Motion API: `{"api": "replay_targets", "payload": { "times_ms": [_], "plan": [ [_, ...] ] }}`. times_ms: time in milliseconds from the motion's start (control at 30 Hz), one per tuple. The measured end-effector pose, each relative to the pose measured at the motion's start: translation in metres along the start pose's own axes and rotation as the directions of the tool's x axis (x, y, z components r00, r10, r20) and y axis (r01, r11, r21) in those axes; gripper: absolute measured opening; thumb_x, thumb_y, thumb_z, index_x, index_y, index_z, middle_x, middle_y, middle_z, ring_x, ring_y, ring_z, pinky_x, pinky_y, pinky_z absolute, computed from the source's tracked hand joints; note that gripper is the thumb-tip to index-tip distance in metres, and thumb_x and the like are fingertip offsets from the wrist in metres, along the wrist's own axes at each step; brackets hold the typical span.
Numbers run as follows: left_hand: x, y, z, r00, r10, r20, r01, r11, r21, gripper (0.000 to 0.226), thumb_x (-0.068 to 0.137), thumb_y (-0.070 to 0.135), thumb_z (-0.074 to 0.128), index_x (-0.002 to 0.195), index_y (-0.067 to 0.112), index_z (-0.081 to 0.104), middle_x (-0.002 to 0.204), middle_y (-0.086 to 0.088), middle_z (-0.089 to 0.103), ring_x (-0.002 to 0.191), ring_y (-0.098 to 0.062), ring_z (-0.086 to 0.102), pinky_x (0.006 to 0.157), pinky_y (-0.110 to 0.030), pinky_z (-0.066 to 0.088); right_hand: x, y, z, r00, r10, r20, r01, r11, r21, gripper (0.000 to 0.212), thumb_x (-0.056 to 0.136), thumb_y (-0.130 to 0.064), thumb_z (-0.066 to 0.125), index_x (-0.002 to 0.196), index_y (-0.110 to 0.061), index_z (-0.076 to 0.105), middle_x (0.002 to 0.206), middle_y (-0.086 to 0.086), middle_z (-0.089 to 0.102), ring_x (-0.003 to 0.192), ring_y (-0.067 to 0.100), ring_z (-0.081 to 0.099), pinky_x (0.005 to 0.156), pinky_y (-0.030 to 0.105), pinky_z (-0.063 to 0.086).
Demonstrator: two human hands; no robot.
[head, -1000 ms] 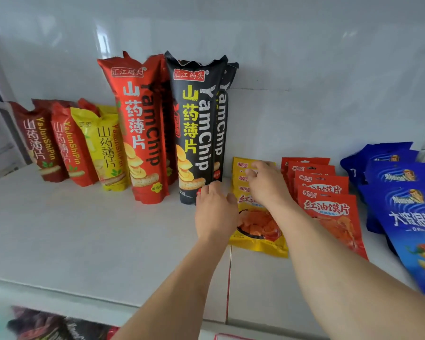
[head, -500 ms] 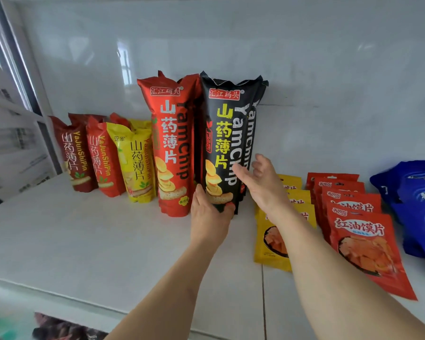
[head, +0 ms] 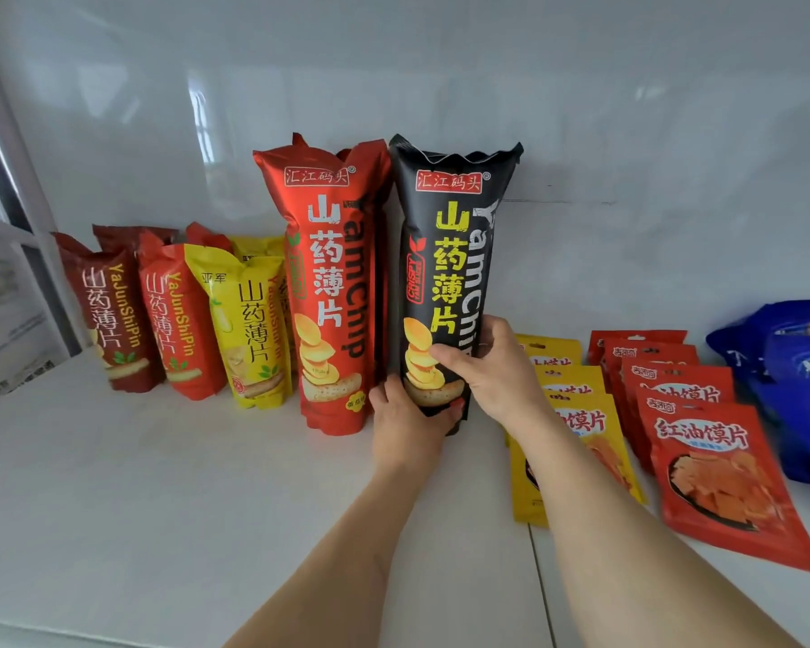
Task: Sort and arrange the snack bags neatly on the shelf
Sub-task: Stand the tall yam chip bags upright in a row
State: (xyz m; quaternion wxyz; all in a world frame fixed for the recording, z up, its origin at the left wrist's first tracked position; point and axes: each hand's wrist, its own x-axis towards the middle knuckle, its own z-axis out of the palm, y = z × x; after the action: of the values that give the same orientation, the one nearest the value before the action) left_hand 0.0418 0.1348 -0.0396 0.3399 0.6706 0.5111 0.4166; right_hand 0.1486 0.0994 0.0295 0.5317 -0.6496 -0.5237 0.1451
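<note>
Holding the black bag (head: 445, 282) low with both hands, I judge it light, puffy and slick, its chips easy to crush, so a soft grip near the base suits it better than the crimped top. It stands upright on the shelf (head: 160, 484), touching the red bag (head: 333, 282) on its left. My left hand (head: 405, 425) cups the bottom front, fingers curled round it; my right hand (head: 496, 367) wraps the lower right side, thumb across the front. Yellow packs (head: 567, 441) lie just beside it on the right.
</note>
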Motion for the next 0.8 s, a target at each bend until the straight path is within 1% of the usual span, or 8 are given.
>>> {"api": "replay_targets", "payload": {
  "times_ms": [67, 167, 267, 433, 500, 600, 700, 800],
  "plan": [
    [-0.001, 0.001, 0.002, 1.0, 0.001, -0.003, -0.001, 0.999, 0.044, 0.094, 0.078, 0.037, 0.082, 0.149, 0.007, 0.029, 0.141, -0.012, 0.038, 0.131, -0.031, 0.043, 0.105, -0.037, 0.039, 0.001, 0.004, -0.003, 1.0, 0.014, 0.014, -0.014, 1.0, 0.008, 0.043, 0.079, -0.042, 0.078, 0.109, -0.035, 0.048, 0.102, -0.019, 0.061, 0.101, 0.008, 0.061, 0.072, 0.018, 0.046],
    [-0.002, 0.001, 0.004, 1.0, 0.004, -0.003, -0.003, 0.998, 0.059, 0.092, 0.077, 0.037, 0.083, 0.148, 0.006, 0.032, 0.14, -0.012, 0.038, 0.133, -0.032, 0.042, 0.107, -0.038, 0.037, 0.002, 0.01, -0.007, 0.999, 0.024, 0.04, -0.024, 1.0, 0.02, 0.046, 0.08, -0.045, 0.076, 0.117, -0.032, 0.051, 0.111, -0.015, 0.064, 0.107, 0.01, 0.061, 0.082, 0.025, 0.049],
    [-0.003, 0.002, 0.005, 1.0, 0.006, -0.009, -0.005, 0.998, 0.067, 0.093, 0.077, 0.036, 0.083, 0.148, 0.006, 0.032, 0.14, -0.013, 0.039, 0.133, -0.033, 0.041, 0.109, -0.038, 0.037, 0.003, 0.012, -0.009, 0.998, 0.022, 0.057, -0.024, 0.999, 0.025, 0.049, 0.081, -0.046, 0.075, 0.121, -0.029, 0.053, 0.114, -0.013, 0.064, 0.109, 0.011, 0.061, 0.083, 0.025, 0.048],
    [-0.011, 0.004, 0.0, 1.0, 0.013, -0.009, -0.012, 0.995, 0.099, 0.093, 0.077, 0.036, 0.083, 0.149, 0.007, 0.03, 0.142, -0.012, 0.039, 0.135, -0.032, 0.038, 0.112, -0.042, 0.036, -0.003, 0.009, -0.011, 0.998, 0.013, 0.066, -0.018, 0.997, 0.072, 0.039, 0.081, -0.045, 0.075, 0.109, -0.038, 0.049, 0.109, -0.016, 0.065, 0.106, 0.007, 0.063, 0.077, 0.018, 0.046],
    [-0.017, 0.003, -0.006, 1.0, 0.009, -0.014, -0.008, 0.993, 0.114, 0.092, 0.079, 0.037, 0.081, 0.15, 0.01, 0.03, 0.144, -0.01, 0.038, 0.137, -0.029, 0.036, 0.113, -0.041, 0.036, -0.008, 0.002, -0.01, 1.0, -0.012, 0.017, 0.01, 0.993, 0.119, 0.041, 0.081, -0.041, 0.077, 0.107, -0.041, 0.045, 0.103, -0.023, 0.06, 0.1, 0.0, 0.06, 0.074, 0.013, 0.043],
    [-0.027, -0.002, -0.021, 0.998, 0.026, -0.06, -0.013, 0.979, 0.201, 0.082, 0.087, 0.044, 0.071, 0.152, 0.014, 0.03, 0.147, -0.004, 0.039, 0.138, -0.023, 0.038, 0.109, -0.037, 0.039, -0.015, -0.014, -0.003, 0.979, -0.072, -0.192, 0.091, 0.992, 0.09, 0.062, 0.077, -0.05, 0.076, 0.129, -0.032, 0.047, 0.116, -0.013, 0.05, 0.106, 0.002, 0.05, 0.082, 0.016, 0.04],
    [-0.032, -0.009, -0.044, 0.982, 0.051, -0.181, -0.004, 0.968, 0.251, 0.066, 0.09, 0.046, 0.066, 0.145, 0.018, 0.041, 0.141, 0.0, 0.047, 0.132, -0.022, 0.045, 0.101, -0.038, 0.045, -0.025, -0.037, 0.009, 0.919, -0.16, -0.361, 0.182, 0.983, 0.027, 0.073, 0.077, -0.055, 0.073, 0.138, -0.024, 0.045, 0.116, -0.008, 0.051, 0.095, 0.004, 0.051, 0.074, 0.009, 0.039],
    [-0.027, -0.018, -0.067, 0.944, 0.036, -0.328, 0.03, 0.98, 0.195, 0.066, 0.085, 0.043, 0.071, 0.138, 0.015, 0.044, 0.133, -0.005, 0.048, 0.127, -0.027, 0.048, 0.1, -0.041, 0.043, -0.039, -0.059, 0.027, 0.928, -0.224, -0.299, 0.243, 0.97, 0.027, 0.064, 0.078, -0.053, 0.073, 0.132, -0.025, 0.052, 0.102, -0.009, 0.056, 0.082, 0.007, 0.056, 0.068, 0.01, 0.042]
  ]
}}
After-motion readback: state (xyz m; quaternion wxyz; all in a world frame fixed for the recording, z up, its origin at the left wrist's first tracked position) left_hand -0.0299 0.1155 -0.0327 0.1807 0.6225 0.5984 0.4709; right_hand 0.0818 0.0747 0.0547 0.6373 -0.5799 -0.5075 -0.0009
